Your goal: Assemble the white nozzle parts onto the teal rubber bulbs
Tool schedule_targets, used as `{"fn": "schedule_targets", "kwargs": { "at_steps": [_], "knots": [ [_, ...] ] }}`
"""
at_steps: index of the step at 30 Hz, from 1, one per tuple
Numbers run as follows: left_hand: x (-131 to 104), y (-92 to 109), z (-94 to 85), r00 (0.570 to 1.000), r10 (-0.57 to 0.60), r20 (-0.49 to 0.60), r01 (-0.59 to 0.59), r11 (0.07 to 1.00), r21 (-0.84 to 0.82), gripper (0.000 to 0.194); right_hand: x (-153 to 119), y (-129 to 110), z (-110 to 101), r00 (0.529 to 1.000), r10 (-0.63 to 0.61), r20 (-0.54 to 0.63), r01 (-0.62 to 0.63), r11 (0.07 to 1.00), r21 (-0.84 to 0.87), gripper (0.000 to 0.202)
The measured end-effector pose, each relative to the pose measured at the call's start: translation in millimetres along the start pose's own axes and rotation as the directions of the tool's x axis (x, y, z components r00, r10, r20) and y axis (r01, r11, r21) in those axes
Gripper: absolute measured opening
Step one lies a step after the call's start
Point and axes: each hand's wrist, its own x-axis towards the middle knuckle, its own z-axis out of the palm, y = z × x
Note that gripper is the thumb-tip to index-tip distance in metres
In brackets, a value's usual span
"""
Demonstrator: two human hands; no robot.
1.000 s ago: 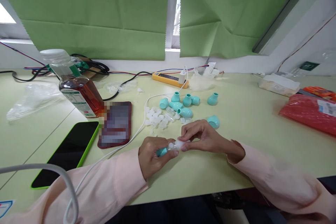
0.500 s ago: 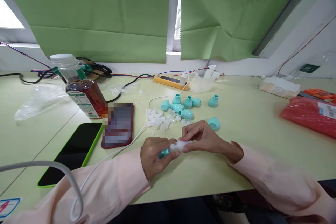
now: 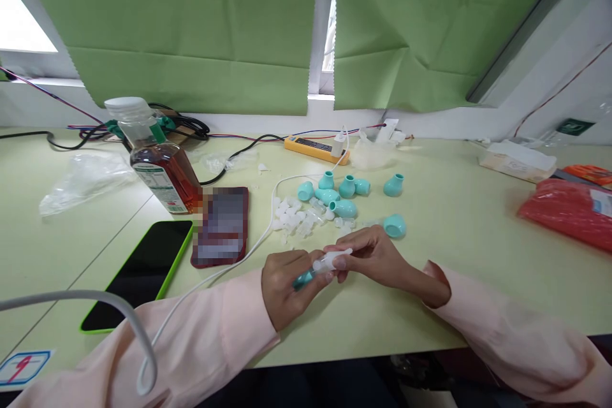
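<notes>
My left hand [image 3: 289,284] is wrapped round a teal bulb-shaped plastic piece [image 3: 303,280], most of it hidden by the fingers. A whitish translucent plastic part [image 3: 329,261] sits at the end of the teal piece, and my right hand [image 3: 370,258] pinches it between thumb and fingers. Whether the two parts are joined cannot be made out. Beyond the hands lie several similar teal pieces [image 3: 343,208] and a loose heap of small white and clear plastic parts [image 3: 291,217]. One teal piece [image 3: 394,225] rests just past my right hand.
On the left are a green-edged phone [image 3: 138,274], a dark red phone [image 3: 220,226] and a bottle of amber liquid [image 3: 165,172]. A white cable [image 3: 261,239] crosses the table to an orange power strip [image 3: 313,150]. At right lie a red plastic package [image 3: 567,210] and a tissue pack [image 3: 519,159].
The view has shifted slightly, so things appear a little further right. My right fingers have changed their grip on the whitish part, which now points up and to the right.
</notes>
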Motion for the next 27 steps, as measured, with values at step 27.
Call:
{"fn": "schedule_targets", "kwargs": {
  "at_steps": [27],
  "knots": [
    [-3, 3, 7.5, 0.993, -0.088, -0.084, 0.084, 0.995, -0.055, 0.036, 2, -43, -184, 0.407, -0.625, -0.666, -0.496, 0.462, -0.736, 0.019]
  ]
}}
